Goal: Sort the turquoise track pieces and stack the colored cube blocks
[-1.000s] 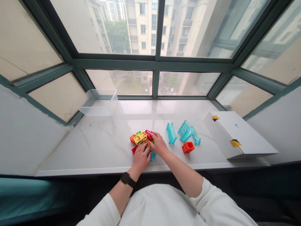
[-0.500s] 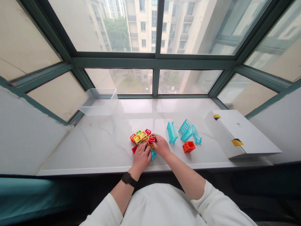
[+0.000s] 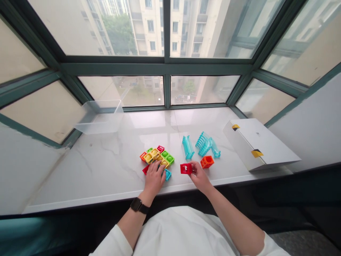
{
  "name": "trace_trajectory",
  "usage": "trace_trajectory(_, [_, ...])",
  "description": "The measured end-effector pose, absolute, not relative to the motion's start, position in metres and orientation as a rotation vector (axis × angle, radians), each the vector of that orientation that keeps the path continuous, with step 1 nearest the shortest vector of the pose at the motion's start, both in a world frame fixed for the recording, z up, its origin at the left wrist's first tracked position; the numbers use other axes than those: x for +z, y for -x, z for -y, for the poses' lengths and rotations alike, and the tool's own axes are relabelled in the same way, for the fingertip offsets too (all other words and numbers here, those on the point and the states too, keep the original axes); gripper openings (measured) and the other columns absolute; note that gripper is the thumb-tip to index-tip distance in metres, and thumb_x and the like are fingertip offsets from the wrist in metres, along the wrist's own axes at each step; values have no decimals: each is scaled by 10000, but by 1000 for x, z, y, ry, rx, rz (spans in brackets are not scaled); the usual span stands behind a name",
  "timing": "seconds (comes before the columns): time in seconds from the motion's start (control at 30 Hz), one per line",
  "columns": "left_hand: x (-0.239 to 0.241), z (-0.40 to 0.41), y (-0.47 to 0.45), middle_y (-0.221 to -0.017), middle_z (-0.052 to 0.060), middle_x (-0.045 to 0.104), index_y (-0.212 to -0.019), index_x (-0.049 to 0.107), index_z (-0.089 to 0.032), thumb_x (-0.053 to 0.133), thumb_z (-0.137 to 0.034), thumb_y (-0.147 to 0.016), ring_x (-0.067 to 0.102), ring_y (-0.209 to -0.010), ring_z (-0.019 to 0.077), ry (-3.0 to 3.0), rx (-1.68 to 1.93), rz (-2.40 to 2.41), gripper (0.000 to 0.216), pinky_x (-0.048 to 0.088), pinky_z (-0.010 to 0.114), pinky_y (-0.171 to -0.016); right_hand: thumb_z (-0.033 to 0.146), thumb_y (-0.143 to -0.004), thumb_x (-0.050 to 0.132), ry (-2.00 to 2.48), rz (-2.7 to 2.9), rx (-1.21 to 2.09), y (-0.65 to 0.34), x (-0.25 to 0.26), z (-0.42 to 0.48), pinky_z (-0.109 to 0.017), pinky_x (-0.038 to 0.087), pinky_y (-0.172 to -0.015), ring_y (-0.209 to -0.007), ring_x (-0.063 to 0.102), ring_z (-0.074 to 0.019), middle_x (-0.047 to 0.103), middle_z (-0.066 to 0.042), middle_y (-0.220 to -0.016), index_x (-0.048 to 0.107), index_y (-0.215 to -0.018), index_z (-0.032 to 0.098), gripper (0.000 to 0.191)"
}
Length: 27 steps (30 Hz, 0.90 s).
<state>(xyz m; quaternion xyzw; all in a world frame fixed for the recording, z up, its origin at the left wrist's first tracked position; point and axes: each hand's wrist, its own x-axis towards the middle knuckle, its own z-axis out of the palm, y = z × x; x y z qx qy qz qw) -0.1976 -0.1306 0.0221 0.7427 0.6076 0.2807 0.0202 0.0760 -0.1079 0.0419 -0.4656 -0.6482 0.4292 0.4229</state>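
My right hand (image 3: 200, 177) pinches a red hollow toy block (image 3: 185, 169) with a pale heart-shaped mark, in front of the turquoise pieces and to the right of a pile of blocks. My left hand (image 3: 154, 176) lies over the front of that pile, fingers stretched and a little apart on the blocks. Yellow blocks (image 3: 152, 155), green blocks (image 3: 167, 156), a red block (image 3: 160, 149) and an orange block (image 3: 143, 156) show there. A blue block (image 3: 167, 174) sticks out beside my left fingers. What lies under the palm is hidden.
An orange-red hollow block (image 3: 207, 162) stands just beyond my right hand. Behind it lie a straight turquoise piece (image 3: 188, 147) and curved turquoise pieces (image 3: 204, 143). A clear plastic bin (image 3: 99, 128) is at the back left, a white box (image 3: 269, 142) at the right. Windows border the white sill (image 3: 106, 177).
My right hand has lifted the red block off the pile and carried it right, uncovering green blocks. The left hand stays on the pile. The whole view has shifted and tilted slightly.
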Motion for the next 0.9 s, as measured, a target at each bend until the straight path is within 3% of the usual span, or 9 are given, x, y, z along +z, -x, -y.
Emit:
trace_trajectory(0.23, [48, 138, 186, -1435, 127, 623, -1318, 644, -250, 585, -235, -980, 513, -1409, 352, -2279, 994, -1781, 343, 365, 592, -1229, 499, -828, 809, 1095, 1316, 1295, -79, 46, 116, -447, 627, -916, -1009, 738, -251, 711, -48, -1066, 512, -1184, 288, 510])
trace_trajectory(0.37, [77, 154, 165, -1482, 128, 588, -1464, 524, -258, 606, -289, -994, 545, -1387, 306, -2100, 1049, -1436, 478, 449, 513, -1182, 483, -825, 852, 985, 1299, 1470, -65, 63, 119, -436, 607, -954, -1031, 744, -240, 721, -42, -1095, 508, -1202, 295, 543])
trace_trajectory(0.47, [86, 163, 152, -1450, 131, 616, -1523, 454, -265, 619, -350, -1006, 625, -1287, 276, -1824, 1020, -1293, 549, 549, 444, -1056, 460, -864, 829, 907, 1392, 1521, -55, 71, 123, -422, 598, -953, -1045, 740, -235, 732, -47, -1118, 513, -1238, 296, 516])
trace_trajectory(0.67, [77, 166, 145, -1303, 110, 697, -1374, 567, -248, 695, -398, -959, 697, -1111, 249, -1440, 1073, -1258, 459, 571, 407, -958, 371, -906, 773, 936, 1620, 1391, -49, 72, 127, -400, 595, -914, -991, 739, -219, 749, -39, -1111, 532, -1247, 283, 427])
trace_trajectory(0.9, [70, 164, 143, -1224, 119, 724, -1330, 577, -227, 877, -440, -785, 692, -1096, 251, -924, 1059, -999, 657, 566, 374, -910, 302, -891, 754, 1045, 1748, 1230, -57, 74, 129, -351, 595, -859, -913, 731, -192, 743, -2, -1018, 559, -1221, 274, 384])
